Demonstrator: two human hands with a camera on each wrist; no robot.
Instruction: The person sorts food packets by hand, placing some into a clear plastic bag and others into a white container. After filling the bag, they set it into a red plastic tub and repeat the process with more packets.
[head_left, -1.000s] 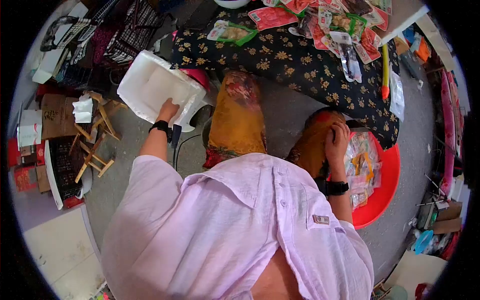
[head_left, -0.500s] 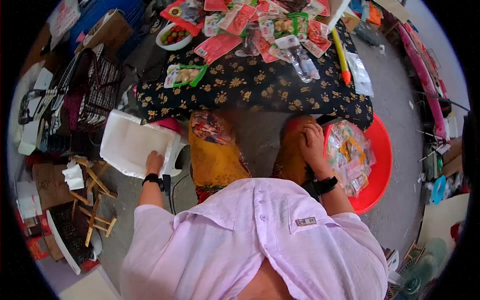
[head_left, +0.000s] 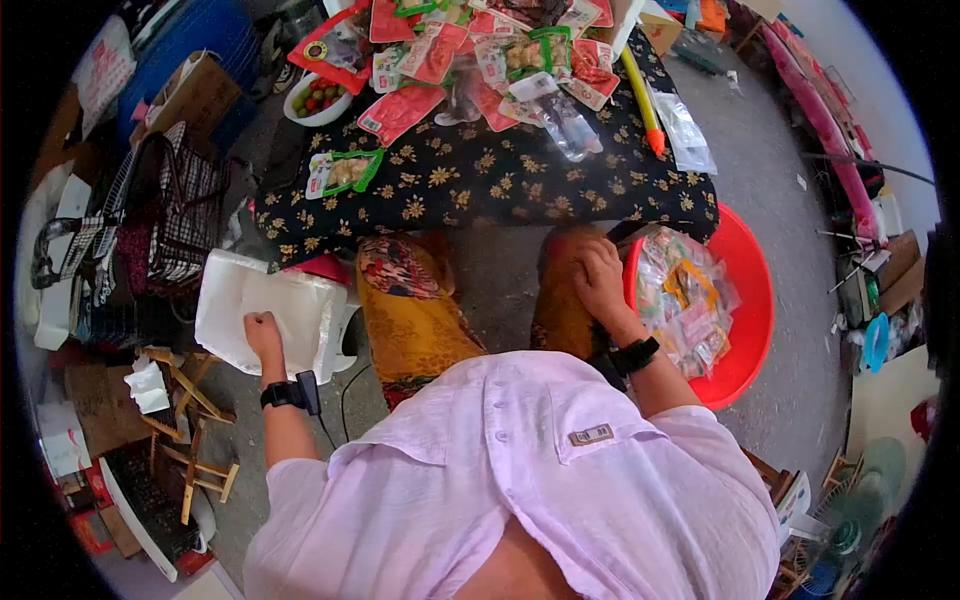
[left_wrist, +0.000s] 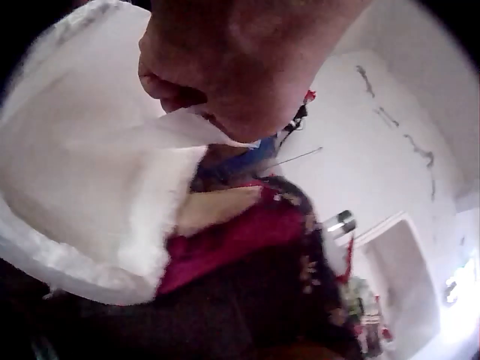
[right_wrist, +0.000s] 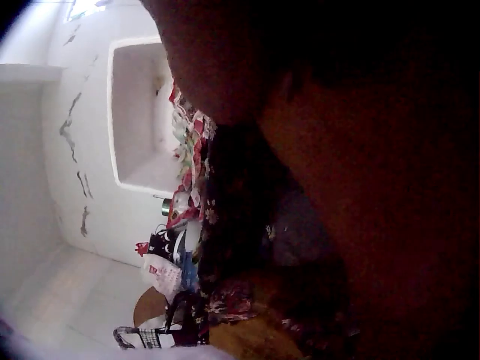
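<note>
My left hand (head_left: pixel 265 340) is over the white lined box (head_left: pixel 216 310) at the left. Seen from the left wrist, that hand (left_wrist: pixel 232 60) has curled fingers pinching a thin white sheet (left_wrist: pixel 184 129), drawn up from the box's pale inside (left_wrist: pixel 75 165). My right hand (head_left: pixel 602 283) rests on the right knee, fingers loosely bent and holding nothing. In the right wrist view the right hand (right_wrist: pixel 225 60) is dark and its fingers are hard to make out.
Ahead, a table with a dark flowered cloth (head_left: pixel 440 180) bears several food packets (head_left: pixel 400 113), a bowl of small fruit (head_left: pixel 318 101) and a yellow tube (head_left: pixel 636 90). A red basin (head_left: pixel 752 300) with packets stands at the right; wooden stools (head_left: pixel 205 465) are at the left.
The head view has shifted, showing more of the table. My left hand has moved up and left over the box, its fingers now curled. The right hand has stayed on the knee.
</note>
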